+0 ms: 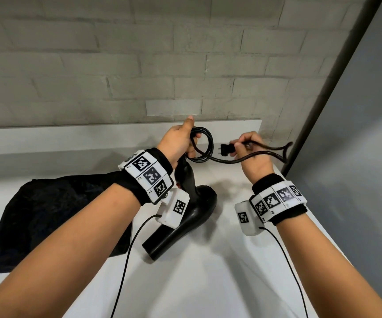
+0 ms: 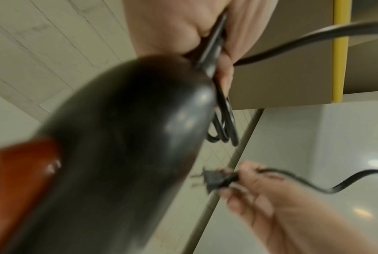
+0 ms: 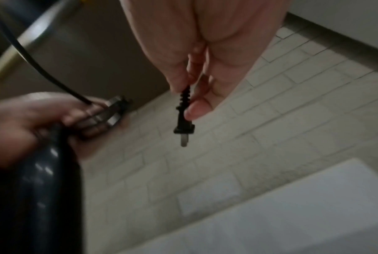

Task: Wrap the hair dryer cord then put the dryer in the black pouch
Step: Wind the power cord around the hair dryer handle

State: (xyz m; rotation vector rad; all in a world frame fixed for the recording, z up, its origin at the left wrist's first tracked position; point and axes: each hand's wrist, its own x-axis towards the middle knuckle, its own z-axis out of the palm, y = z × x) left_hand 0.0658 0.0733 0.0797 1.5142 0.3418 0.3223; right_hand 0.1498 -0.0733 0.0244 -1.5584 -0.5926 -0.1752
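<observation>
Glossy black plastic on the hair dryer [image 1: 192, 210], catching highlights; smooth rubbery sheen along the cord [image 1: 205, 145]; bare metal prongs on the plug [image 3: 183, 127]. Matt, crumpled black cloth for the pouch [image 1: 47, 216]. Smooth white counter [image 1: 208, 271]; rough grey brick wall [image 1: 116, 65].

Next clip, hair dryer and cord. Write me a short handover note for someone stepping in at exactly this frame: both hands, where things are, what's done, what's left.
Left hand: grips the top of the hair dryer handle together with a few gathered loops of cord.
Right hand: pinches the cord just behind the plug, which points toward the left hand; a loose stretch of cord trails out to the right.
Dryer: nozzle end down on the white table.
Black pouch: lying on the table to the left, dryer not in it.
Done: cord partly coiled.
Left: wrap the loose stretch and the plug end, then put the dryer in the pouch.
</observation>
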